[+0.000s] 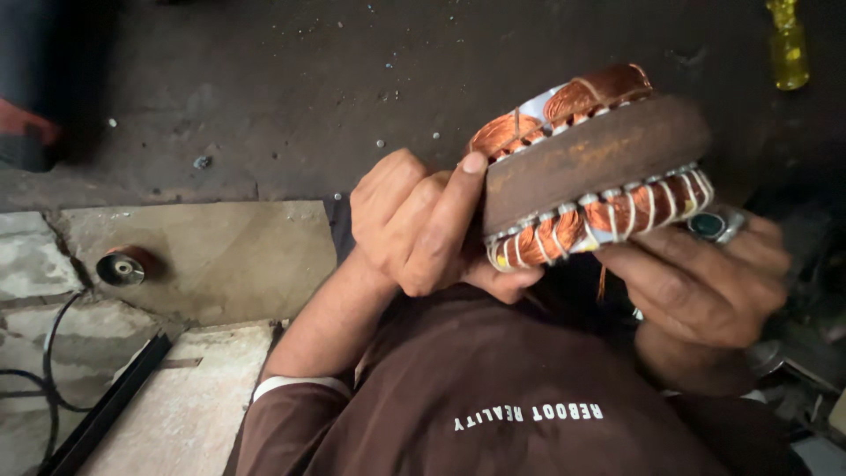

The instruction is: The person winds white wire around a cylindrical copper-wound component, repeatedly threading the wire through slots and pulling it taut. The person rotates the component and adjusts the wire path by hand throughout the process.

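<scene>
A motor stator [596, 160] with a rusty brown iron core and copper wire coils tied with white lacing is held up in front of me, tilted. My left hand [423, 222] grips its left end, thumb pressed against the core's edge. My right hand [705, 282] supports it from below on the right, with a ring carrying a dark stone on one finger. Copper windings bulge out above and below the core.
A yellow-handled tool [787, 48] lies on the dark floor at the upper right. A small metal cylinder [123, 266] sits on a pale slab at the left. Black cables [48, 353] and a dark bar [110, 405] run along the lower left.
</scene>
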